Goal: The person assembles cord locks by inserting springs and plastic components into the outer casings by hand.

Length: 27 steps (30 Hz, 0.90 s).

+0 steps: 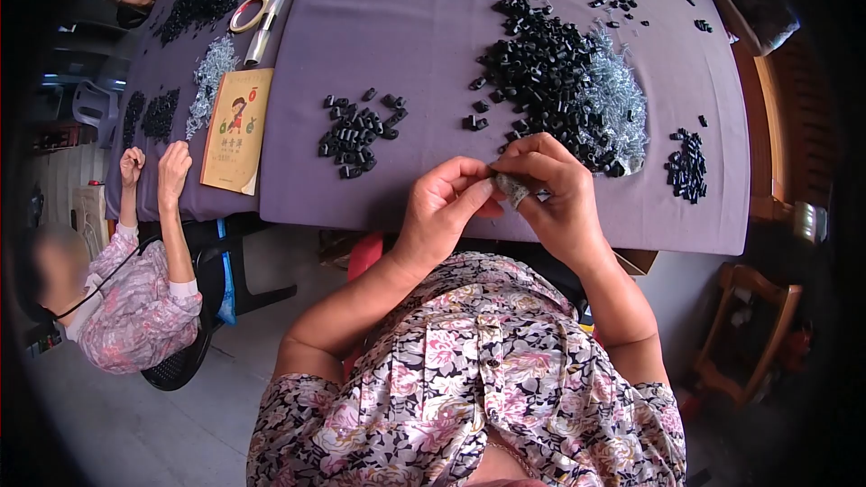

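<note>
Near the front edge of the table, my left hand (442, 209) and my right hand (557, 194) meet with fingertips pinched together. Whatever they hold between them is too small and hidden to name. A greyish wrap (513, 189) covers part of my right thumb. Just beyond my hands lies a large heap of small black plastic parts (546, 68). Against its right side rests a pile of clear or silvery small pieces (616, 108). A smaller group of black parts (359, 131) is to the left, and a cluster of thin dark pieces (687, 166) to the right.
A purple cloth covers the table (379, 18). On the adjoining table lie a yellow booklet (236, 131), a tape roll (249, 13) and a clear-and-silver tube (267, 27). Another person (140, 307) sits at left, hands raised by that table. A wooden chair (744, 329) stands at right.
</note>
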Motion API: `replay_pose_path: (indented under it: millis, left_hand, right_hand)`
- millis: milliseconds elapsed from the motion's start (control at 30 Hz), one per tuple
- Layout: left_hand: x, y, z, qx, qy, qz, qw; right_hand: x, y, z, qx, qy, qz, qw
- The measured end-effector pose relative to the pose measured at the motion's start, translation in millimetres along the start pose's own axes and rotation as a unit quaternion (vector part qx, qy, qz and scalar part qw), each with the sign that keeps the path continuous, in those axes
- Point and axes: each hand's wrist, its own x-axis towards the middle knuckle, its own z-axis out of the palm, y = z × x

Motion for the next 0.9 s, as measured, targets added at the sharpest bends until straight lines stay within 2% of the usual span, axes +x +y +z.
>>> replay_pose_path:
  millis: [333,433,533,567,700,767,900]
  left_hand:
    - [-1,-5,4,0.003,0.022,0.015,1.0]
    - [-2,-6,3,-0.047,0.007,-0.002,0.999]
    - [-1,-3,6,-0.092,0.016,-0.003,0.996]
    - [-1,-1,4,-0.108,-0.011,-0.01,0.994]
    - [-1,-3,7,-0.187,-0.014,-0.044,0.981]
    - [-2,-10,0,-0.223,-0.037,-0.06,0.972]
    - [-5,-16,1,-0.22,-0.004,-0.087,0.972]
  right_hand:
    - [-4,-2,1,-0.049,0.007,-0.041,0.998]
    - [-4,-4,-3,-0.014,-0.015,-0.016,1.0]
    - [-3,-13,-5,-0.048,-0.046,-0.035,0.997]
    - [-4,-13,-2,-0.075,-0.047,-0.064,0.994]
    - [-5,12,14,-0.217,0.014,-0.18,0.959]
    - [-6,16,15,-0.25,0.008,-0.197,0.948]
    - [-7,25,15,-0.287,-0.018,-0.213,0.934]
